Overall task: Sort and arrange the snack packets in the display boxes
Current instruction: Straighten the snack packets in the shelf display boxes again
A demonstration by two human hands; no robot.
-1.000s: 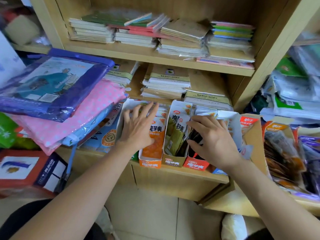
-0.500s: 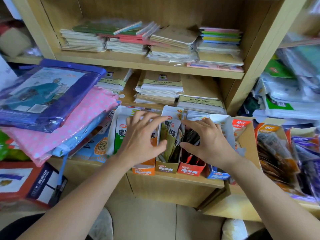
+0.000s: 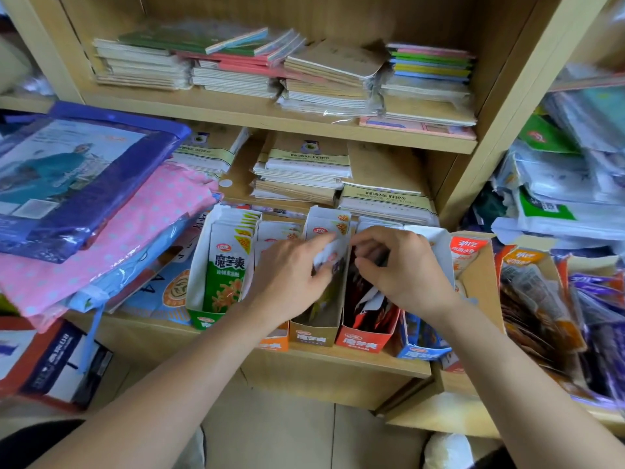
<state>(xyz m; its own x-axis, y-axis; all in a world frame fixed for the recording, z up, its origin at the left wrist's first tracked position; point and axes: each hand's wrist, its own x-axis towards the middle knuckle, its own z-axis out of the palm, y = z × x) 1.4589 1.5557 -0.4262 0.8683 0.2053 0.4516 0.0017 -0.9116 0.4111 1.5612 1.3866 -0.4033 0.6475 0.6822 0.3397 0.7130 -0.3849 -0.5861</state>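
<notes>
Several narrow display boxes stand side by side on the lower shelf: a green box (image 3: 203,321) full of green snack packets (image 3: 227,265), an orange box (image 3: 275,343), an olive box (image 3: 313,335), a red box (image 3: 362,341) and a blue box (image 3: 422,352). My left hand (image 3: 287,275) reaches over the orange box and pinches a packet (image 3: 329,253) at the top of the olive box. Over the red box my right hand (image 3: 402,265) has its fingers curled among dark packets (image 3: 363,296). What it grips is hidden.
Wooden shelves (image 3: 270,116) above hold stacks of notebooks (image 3: 304,170). Folded blue and pink plastic packs (image 3: 101,204) lie at the left. A cardboard box (image 3: 480,286) with more snack packets (image 3: 541,299) stands at the right, and a boxed item (image 3: 50,367) sits low left.
My left hand moved right from the orange box to the olive box and took a packet's top. My right hand stayed at the red box, fingers digging in. The camera moved closer.
</notes>
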